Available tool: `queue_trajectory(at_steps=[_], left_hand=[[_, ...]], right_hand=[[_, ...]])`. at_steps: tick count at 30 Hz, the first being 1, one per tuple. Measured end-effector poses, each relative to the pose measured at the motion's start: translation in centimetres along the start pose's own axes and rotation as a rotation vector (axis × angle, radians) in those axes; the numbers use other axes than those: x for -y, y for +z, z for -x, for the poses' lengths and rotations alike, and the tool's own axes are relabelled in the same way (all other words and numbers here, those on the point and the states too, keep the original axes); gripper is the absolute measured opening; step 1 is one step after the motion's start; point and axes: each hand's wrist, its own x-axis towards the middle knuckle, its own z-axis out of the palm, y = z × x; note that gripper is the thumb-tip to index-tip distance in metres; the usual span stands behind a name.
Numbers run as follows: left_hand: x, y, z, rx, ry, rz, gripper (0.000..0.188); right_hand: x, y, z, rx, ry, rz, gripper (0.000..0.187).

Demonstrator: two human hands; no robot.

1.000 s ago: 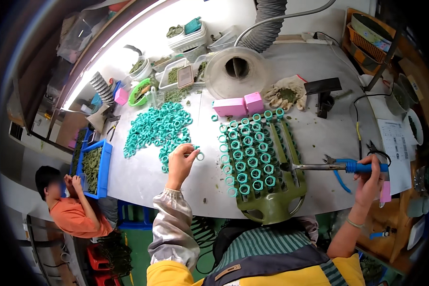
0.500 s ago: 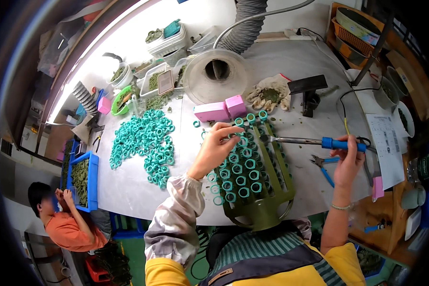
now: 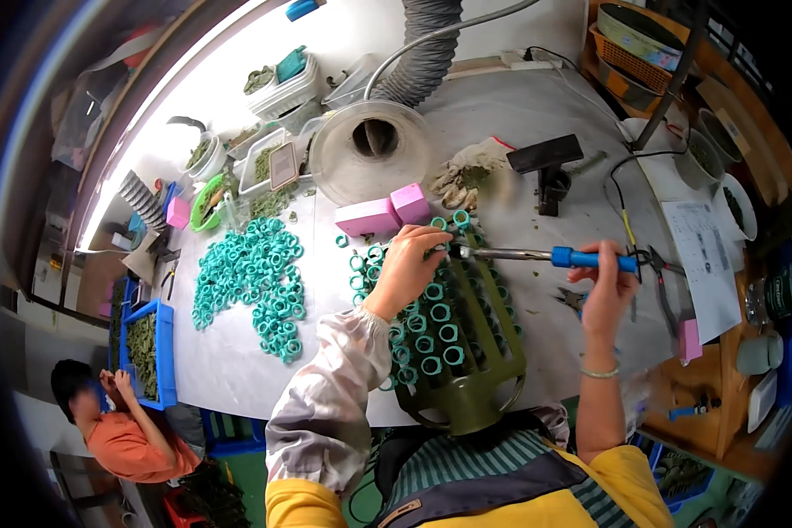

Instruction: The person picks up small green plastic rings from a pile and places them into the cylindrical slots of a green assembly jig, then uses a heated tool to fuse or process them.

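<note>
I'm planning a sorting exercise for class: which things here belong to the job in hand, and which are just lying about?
In use:
blue-handled tool, in right hand
green frame, near left hand
teal rings

Seemingly lying about:
pink blocks
glove
paper sheet

White printed sheet (image 3: 702, 268) at right, print too small, no readable text

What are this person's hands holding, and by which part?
The right hand holds a long metal-shafted tool by its blue handle; whether the left hand holds anything cannot be told.
</note>
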Motion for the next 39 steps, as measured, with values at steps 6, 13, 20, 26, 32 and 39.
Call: queue_trajectory(at_steps=[6, 13, 20, 26, 32, 39], left_hand=[[0.0, -2.2, 0.3, -0.04, 0.044, 0.104, 0.033], [14.0, -13.0, 15.2, -0.254, -0.755, -0.85, 0.015], [12.9, -14.2, 13.9, 0.082, -0.967, -0.178, 0.011], [19.5, -14.7, 14.8, -0.19, -0.667, -0.466, 0.009], [17.7, -13.4, 14.7, -0.43, -0.671, -0.241, 0.021], [5.4, -11.5, 9.6, -0.211, -0.565, 0.532, 0.029]], right_hand=[[1.4, -2.2, -0.2, -0.087, -0.029, -0.038, 0.031], [0.8, -3.8, 0.0, -0.123, 0.004, -0.093, 0.031], [2.0, -3.5, 0.1, -0.166, 0.014, -0.063, 0.032], [2.7, -3.0, 0.4, -0.11, -0.016, -0.078, 0.033], [3.5, -2.7, 0.7, -0.111, -0.025, -0.024, 0.034], [2.7, -3.0, 0.5, -0.075, -0.008, -0.04, 0.035]])
